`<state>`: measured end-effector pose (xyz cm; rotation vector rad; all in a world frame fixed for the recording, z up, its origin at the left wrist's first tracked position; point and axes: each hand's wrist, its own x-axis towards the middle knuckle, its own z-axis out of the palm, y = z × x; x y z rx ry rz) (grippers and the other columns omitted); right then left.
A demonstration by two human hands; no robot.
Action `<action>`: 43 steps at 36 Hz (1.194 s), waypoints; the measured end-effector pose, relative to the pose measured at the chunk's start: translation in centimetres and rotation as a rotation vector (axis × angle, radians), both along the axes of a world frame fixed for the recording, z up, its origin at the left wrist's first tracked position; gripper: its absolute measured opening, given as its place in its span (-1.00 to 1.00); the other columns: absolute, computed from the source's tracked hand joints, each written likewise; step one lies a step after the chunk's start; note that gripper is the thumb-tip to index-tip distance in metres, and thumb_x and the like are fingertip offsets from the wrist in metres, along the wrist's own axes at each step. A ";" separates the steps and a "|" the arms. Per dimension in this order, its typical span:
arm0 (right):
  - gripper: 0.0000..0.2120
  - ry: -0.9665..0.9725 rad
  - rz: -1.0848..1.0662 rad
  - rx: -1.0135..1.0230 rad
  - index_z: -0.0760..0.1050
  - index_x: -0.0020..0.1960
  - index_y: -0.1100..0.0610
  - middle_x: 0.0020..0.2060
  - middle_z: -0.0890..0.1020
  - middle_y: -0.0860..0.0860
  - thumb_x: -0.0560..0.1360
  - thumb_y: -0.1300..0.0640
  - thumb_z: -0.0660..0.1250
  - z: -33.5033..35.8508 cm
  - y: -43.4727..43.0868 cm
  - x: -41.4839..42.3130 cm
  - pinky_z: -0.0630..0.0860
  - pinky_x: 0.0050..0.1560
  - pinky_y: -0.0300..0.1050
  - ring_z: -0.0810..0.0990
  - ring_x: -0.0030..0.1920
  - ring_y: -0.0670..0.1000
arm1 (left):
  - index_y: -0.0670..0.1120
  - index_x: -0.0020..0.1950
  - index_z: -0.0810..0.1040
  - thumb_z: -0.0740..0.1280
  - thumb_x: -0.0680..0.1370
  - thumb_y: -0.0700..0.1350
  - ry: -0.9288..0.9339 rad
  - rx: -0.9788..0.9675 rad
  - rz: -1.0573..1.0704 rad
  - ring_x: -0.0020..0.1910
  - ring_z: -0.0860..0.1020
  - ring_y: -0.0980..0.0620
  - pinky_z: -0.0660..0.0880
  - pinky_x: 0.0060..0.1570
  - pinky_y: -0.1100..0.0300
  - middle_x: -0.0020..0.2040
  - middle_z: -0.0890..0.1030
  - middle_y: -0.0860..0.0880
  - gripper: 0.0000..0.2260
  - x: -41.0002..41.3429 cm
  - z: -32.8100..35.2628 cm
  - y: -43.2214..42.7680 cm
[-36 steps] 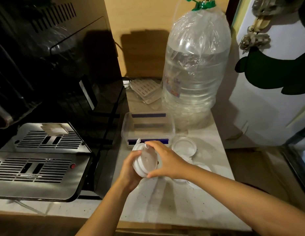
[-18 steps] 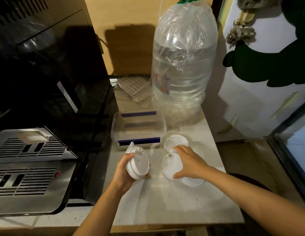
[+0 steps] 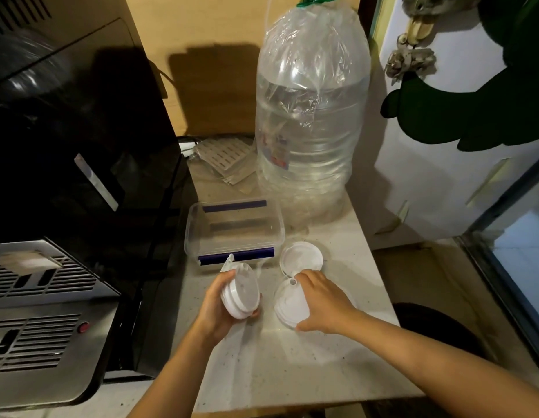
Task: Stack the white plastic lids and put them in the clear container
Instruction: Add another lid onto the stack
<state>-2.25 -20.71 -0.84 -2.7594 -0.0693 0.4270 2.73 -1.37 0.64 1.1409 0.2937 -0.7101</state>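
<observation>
My left hand [image 3: 215,307] holds a small stack of white plastic lids [image 3: 241,292] tilted on edge above the counter. My right hand [image 3: 324,301] grips another white lid [image 3: 289,306], lifted at its left side, to the right of the stack. One more white lid [image 3: 301,256] lies flat on the counter beyond my right hand. Just behind the stack stands the clear container [image 3: 191,236], rectangular, with blue clips, open and with no lids in it.
A large clear water bottle [image 3: 312,116] stands behind the container. A black appliance [image 3: 81,146] with a metal grille [image 3: 36,297] fills the left side. The pale counter [image 3: 277,366] ends at its right edge, with a white cabinet door [image 3: 443,191] beyond.
My right hand left the stack in my left hand, moved right and took hold of a loose lid on the counter. The stack stayed in my left hand.
</observation>
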 end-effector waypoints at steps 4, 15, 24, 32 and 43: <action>-0.19 0.021 -0.033 0.083 0.12 0.37 0.07 0.35 0.25 0.00 0.28 -0.05 0.48 0.6 -0.5 0.0 0.38 0.19 -0.14 0.28 0.31 0.02 | -0.05 0.00 0.43 0.23 0.40 0.01 0.008 0.015 0.016 -0.19 0.52 -0.13 0.50 -0.31 0.08 -0.12 0.51 -0.19 -0.77 0.2 0.2 -0.2; -0.18 -0.093 -0.082 0.486 0.16 0.30 -0.07 0.26 0.25 -0.12 0.20 0.05 0.57 5.1 -2.2 1.3 0.30 0.20 -0.24 0.27 0.26 -0.08 | -0.02 -0.10 0.57 0.40 0.29 0.09 -0.061 -0.106 -0.138 -0.27 0.60 -0.04 0.54 -0.35 0.06 -0.20 0.61 -0.11 -0.72 0.6 2.1 -1.2; -0.21 -0.139 0.072 0.587 0.11 0.19 -0.23 0.14 0.24 -0.31 0.21 0.07 0.57 7.6 -1.3 2.2 0.25 0.09 -0.55 0.25 0.16 -0.41 | 0.05 -0.01 0.65 0.45 0.11 0.30 -0.277 -0.299 -0.266 -0.09 0.64 0.02 0.59 -0.14 0.09 -0.06 0.70 -0.02 -0.46 1.0 3.9 -2.8; -0.19 -0.152 0.111 0.610 0.12 0.24 -0.21 0.14 0.20 -0.42 0.21 0.08 0.57 7.8 -0.7 3.0 0.20 0.10 -0.63 0.21 0.15 -0.48 | -0.03 -0.02 0.64 0.50 0.08 0.25 -0.273 -0.357 -0.260 -0.12 0.63 -0.01 0.58 -0.15 0.10 -0.09 0.68 -0.07 -0.43 1.3 4.5 -3.1; -0.16 -0.186 0.163 0.625 0.18 0.34 -0.01 0.24 0.26 -0.17 0.21 0.13 0.57 7.8 0.1 3.3 0.26 0.19 -0.50 0.29 0.22 -0.20 | -0.06 -0.06 0.63 0.54 0.03 0.18 -0.233 -0.410 -0.229 -0.18 0.64 -0.03 0.60 -0.22 0.08 -0.15 0.66 -0.10 -0.43 1.5 4.6 -3.1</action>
